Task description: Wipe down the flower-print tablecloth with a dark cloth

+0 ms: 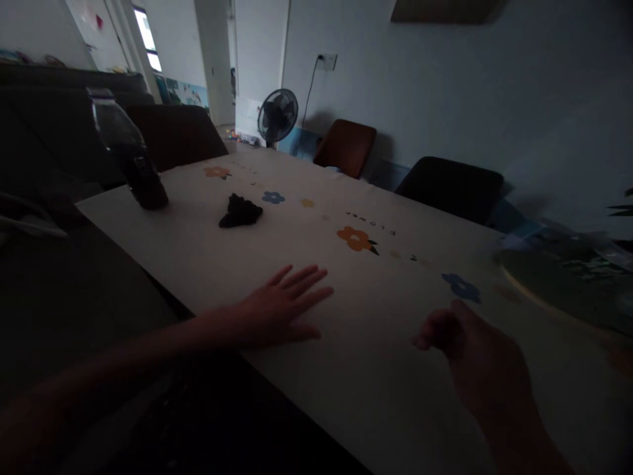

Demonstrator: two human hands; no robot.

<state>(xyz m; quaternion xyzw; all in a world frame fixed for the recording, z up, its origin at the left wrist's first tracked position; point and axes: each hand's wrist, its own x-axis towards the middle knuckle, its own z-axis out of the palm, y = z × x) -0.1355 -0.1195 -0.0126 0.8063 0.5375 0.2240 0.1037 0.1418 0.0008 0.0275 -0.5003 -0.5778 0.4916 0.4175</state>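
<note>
Bottle left of cloth lump on table

tablecloth: cream white, scattered with flower prints, small dark lettering near the middle
flower prints: orange with dark leaves at centre; blue at right; blue at far middle; orange at far left; small pale yellow one beside the far blue
crumpled cloth: black, far left of centre
bottle: clear above, dark in the lower part, dark cap
table edge: near-black, left of the tablecloth
chairs: reddish brown at far middle; black at far right; dark brown at far left
fan: black
wall: pale grey-white, blue band low down
blurred dish: greenish, pale rim, far right
</note>
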